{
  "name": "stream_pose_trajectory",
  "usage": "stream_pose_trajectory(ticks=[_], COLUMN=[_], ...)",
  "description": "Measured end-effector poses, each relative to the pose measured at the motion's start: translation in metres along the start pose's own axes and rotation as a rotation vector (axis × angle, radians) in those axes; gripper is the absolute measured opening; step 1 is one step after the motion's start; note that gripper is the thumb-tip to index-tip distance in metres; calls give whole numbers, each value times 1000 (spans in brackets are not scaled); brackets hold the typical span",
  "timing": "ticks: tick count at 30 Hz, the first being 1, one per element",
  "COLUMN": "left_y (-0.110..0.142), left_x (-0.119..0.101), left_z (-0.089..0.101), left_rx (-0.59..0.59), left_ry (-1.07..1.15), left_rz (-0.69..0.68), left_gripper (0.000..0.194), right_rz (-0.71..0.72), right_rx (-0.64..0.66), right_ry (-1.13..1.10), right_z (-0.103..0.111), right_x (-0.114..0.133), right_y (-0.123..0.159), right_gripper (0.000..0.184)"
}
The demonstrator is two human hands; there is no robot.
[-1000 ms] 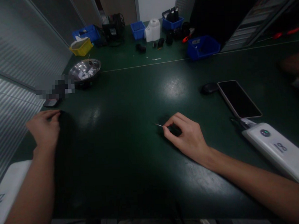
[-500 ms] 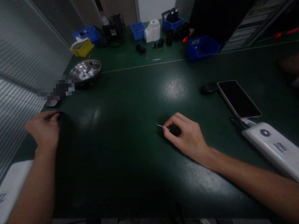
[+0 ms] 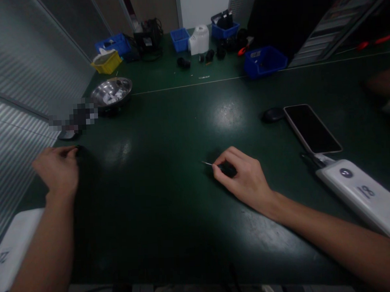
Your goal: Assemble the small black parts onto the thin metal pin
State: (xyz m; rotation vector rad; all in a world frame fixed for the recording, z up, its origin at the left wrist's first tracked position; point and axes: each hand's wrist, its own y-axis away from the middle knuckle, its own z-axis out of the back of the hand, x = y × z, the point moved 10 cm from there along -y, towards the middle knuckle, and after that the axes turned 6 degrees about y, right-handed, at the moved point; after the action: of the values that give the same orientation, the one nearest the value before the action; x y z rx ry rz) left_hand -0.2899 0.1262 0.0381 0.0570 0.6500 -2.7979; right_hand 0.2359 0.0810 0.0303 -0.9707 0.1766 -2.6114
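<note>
My right hand [image 3: 243,176] rests on the dark green table [image 3: 172,216], its fingers curled round a small dark-handled tool [image 3: 226,168] whose thin metal tip [image 3: 207,163] points left. My left hand [image 3: 57,169] lies at the table's left edge, fingers bent and pinching a small dark object [image 3: 79,149] that I cannot make out.
A phone [image 3: 311,129] and a dark mouse-like object [image 3: 273,115] lie to the right, a white power bank [image 3: 367,198] nearer me. A steel bowl [image 3: 111,91], blue bins [image 3: 264,61] and a yellow bin [image 3: 106,62] stand further back. Another white device [image 3: 8,251] sits at bottom left.
Almost nothing has changed; my left hand shifted slightly at the table's edge and my right hand stayed put.
</note>
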Motion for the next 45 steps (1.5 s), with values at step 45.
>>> stream_pose_trajectory(ticks=[45], left_y=[141], left_x=[-334], left_z=[14], left_rx=[569], left_ry=[1048], left_rz=[-693], left_gripper=[22], right_rz=[90], right_rx=[113], right_ry=[105], right_z=[-15], right_x=[11], right_y=[2], right_gripper=[15])
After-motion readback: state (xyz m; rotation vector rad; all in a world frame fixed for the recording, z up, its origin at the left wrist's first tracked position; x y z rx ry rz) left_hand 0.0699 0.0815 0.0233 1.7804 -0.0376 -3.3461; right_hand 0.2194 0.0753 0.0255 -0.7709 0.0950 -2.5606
